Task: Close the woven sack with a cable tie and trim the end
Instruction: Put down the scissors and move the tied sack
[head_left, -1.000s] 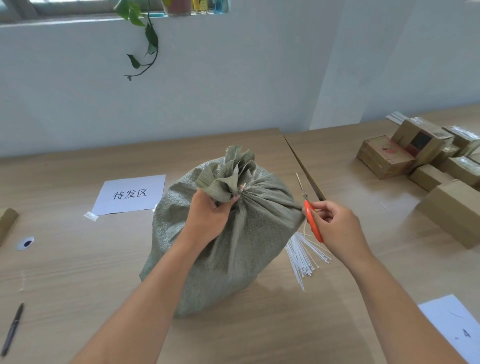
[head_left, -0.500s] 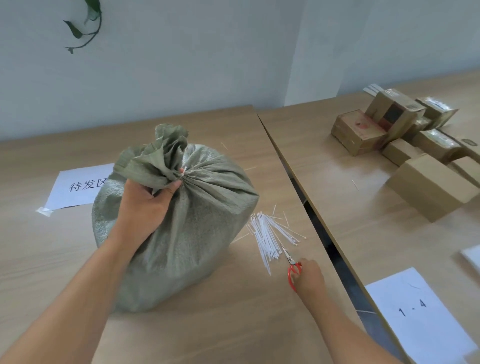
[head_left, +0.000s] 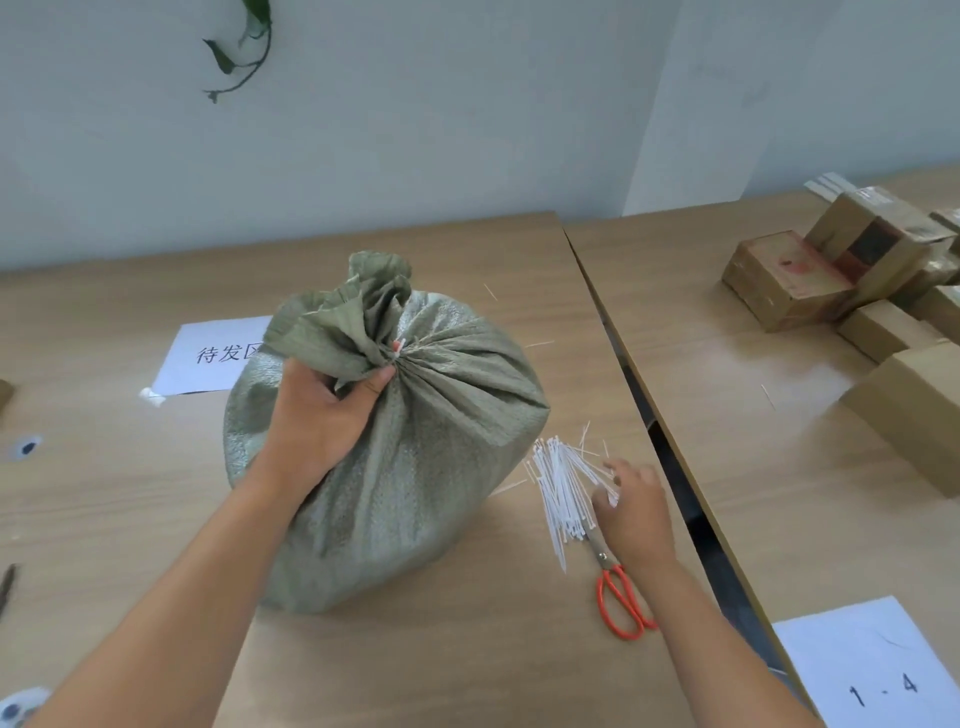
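Note:
A green woven sack (head_left: 415, 457) stands upright on the wooden table (head_left: 467, 665), its mouth gathered into a bunched neck. A cable tie (head_left: 399, 349) cinches the neck, with only a short stub showing. My left hand (head_left: 322, 415) grips the neck just below the bunched top. Right of the sack lies a pile of white cable ties (head_left: 563, 483). My right hand (head_left: 636, 509) rests on the pile's right side, fingertips touching the ties; whether it grips any I cannot tell. The orange-handled scissors (head_left: 621, 603) lie flat on the table under my right wrist, released.
A paper label (head_left: 208, 358) lies behind the sack at left. A gap (head_left: 670, 467) separates this table from a second table with several cardboard boxes (head_left: 831, 291). A sheet marked 1-4 (head_left: 872, 675) lies at the right front. A pen (head_left: 7, 587) sits at the left edge.
My right hand lowered the scissors from beside the sack's neck to the table, let them go, and moved onto the tie pile. My left hand kept hold of the neck.

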